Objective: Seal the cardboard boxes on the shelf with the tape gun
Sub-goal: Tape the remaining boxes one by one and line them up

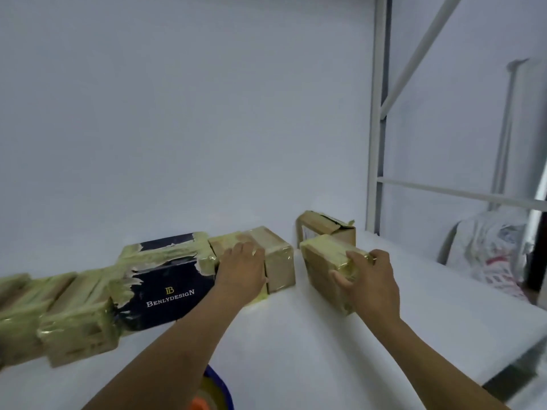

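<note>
The right hand [368,279] is curled round the near corner of a taped box [325,258], thumb on one face and fingers wrapped over the top edge, so the box is gripped. The left hand [242,269] is laid with straight fingers across the middle box [275,261], pressed flat and pinching nothing. The two boxes are parted by a narrow gap on the white shelf [296,335]. A dark blue box [171,285] is seen touching the middle box on its left, with a blurred row of taped boxes [59,309] beyond. Behind the gripped box a rear box [328,227] is stood with a flap lifted; it is judged to be unsealed. What is taken for the tape gun [214,390], blue and orange, is glimpsed at the lower edge, partly hidden by the left forearm and held by neither hand.

The step is judged to be the ordering of finished boxes. It is done well if the gripped box is slid rather than lifted, kept square, and closed up against the middle box while that one is held down by the flat hand. Room should be left for the rear box to be drawn forward and its flap pressed shut before the gun is taken up.
</note>
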